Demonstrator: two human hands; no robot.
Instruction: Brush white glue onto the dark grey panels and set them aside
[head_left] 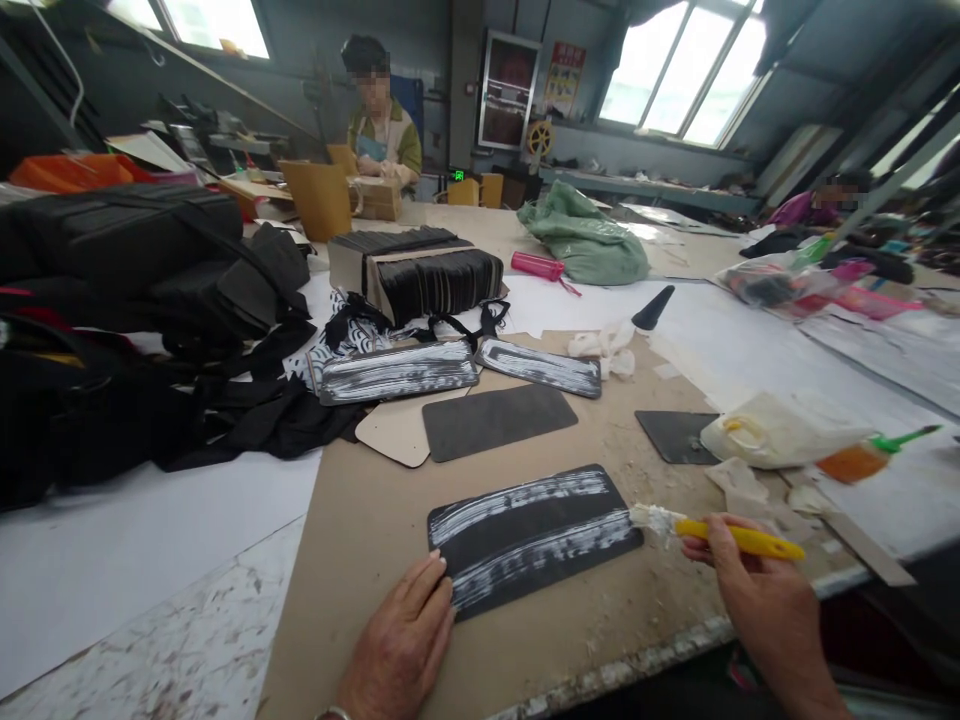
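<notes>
A black panel [536,535] with two long streaks of white paste lies on a brown board [360,560]. My left hand [405,635] rests flat at the panel's lower left corner, fingertips on its edge. My right hand [750,580] grips the yellow handle of a brush [739,538], whose white-coated bristles meet the panel's right edge. Behind it lies a plain dark panel [499,422]. Two paste-streaked panels, one at the left [397,372] and one at the right [540,367], lie farther back.
A bundle of black pieces [435,275] and black bags [120,240] stand behind and left. At right are a white plastic container [780,430], an orange bottle [855,460] and a small dark panel [675,437]. A person [382,130] sits across the table.
</notes>
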